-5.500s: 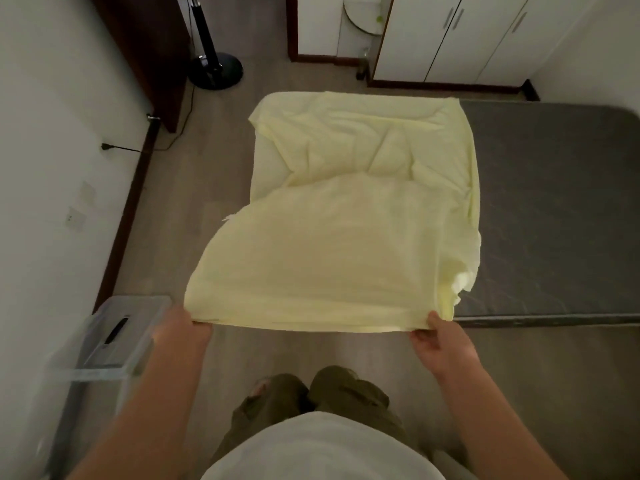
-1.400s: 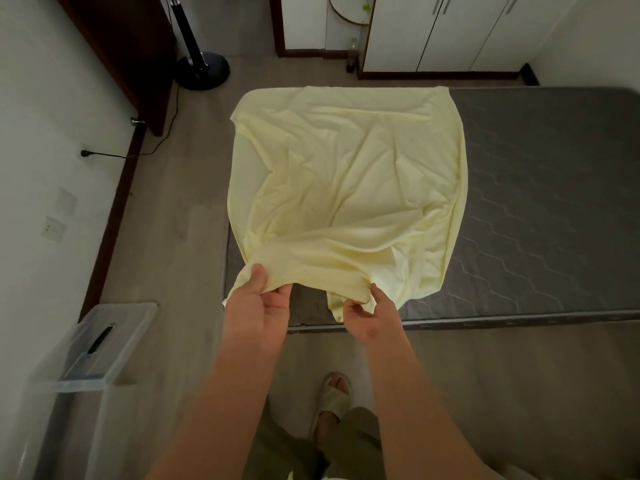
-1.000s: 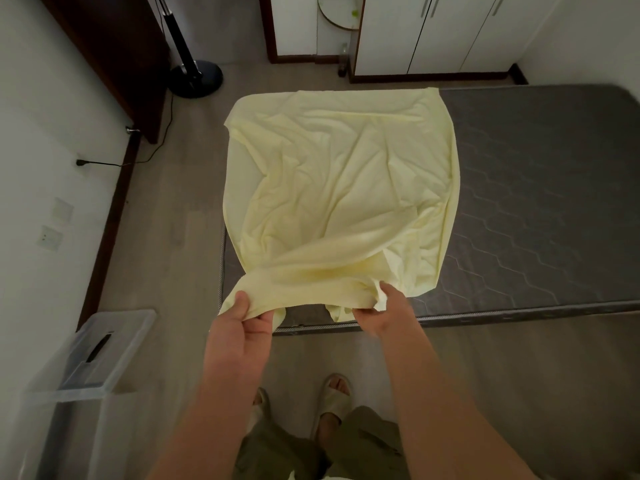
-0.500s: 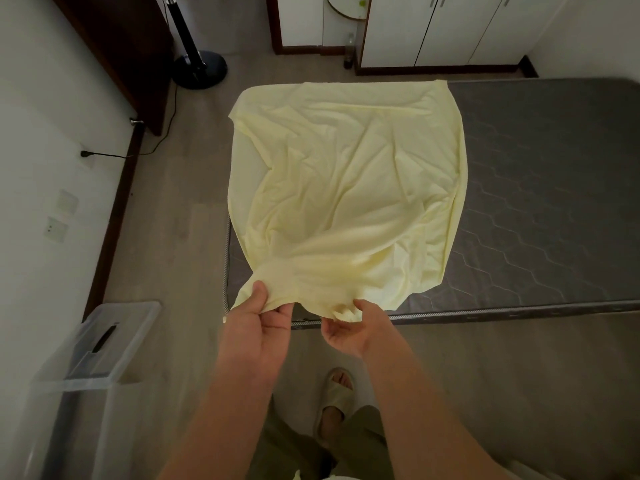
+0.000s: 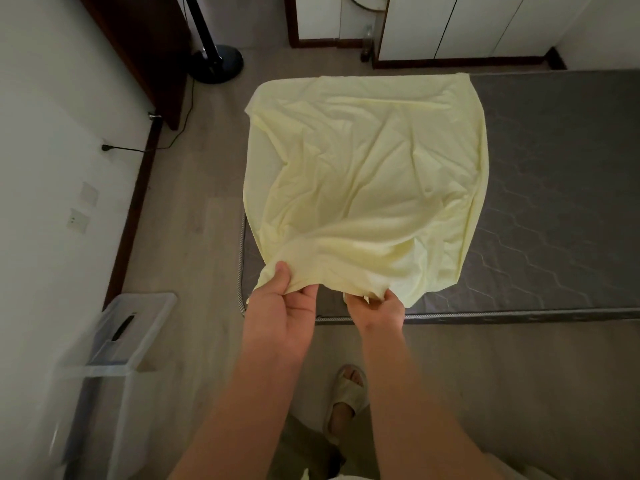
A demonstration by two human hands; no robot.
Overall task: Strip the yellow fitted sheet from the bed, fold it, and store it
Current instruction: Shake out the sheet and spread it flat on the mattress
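Both hands (left (image 5: pixel 280 313), right (image 5: pixel 375 311)) have drawn closer, still pinching the sheet's (image 5: pixel 367 181) near edge.

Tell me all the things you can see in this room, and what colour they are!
Sheet: one, pale yellow, spread over the left end of the mattress, near edge gathered up.
Mattress: one, dark grey, bare on its right part.
Storage box: one, clear plastic, on the floor at lower left by the wall.
Fan stand: one, black, on the floor at upper left.
Power cord: one, black, plugged into the left wall.
Wardrobe: one, white doors, against the far wall.
Slipper: one seen, light, on the foot below.
Left hand: one, pinches the sheet's near edge.
Right hand: one, grips the bunched edge beside it.
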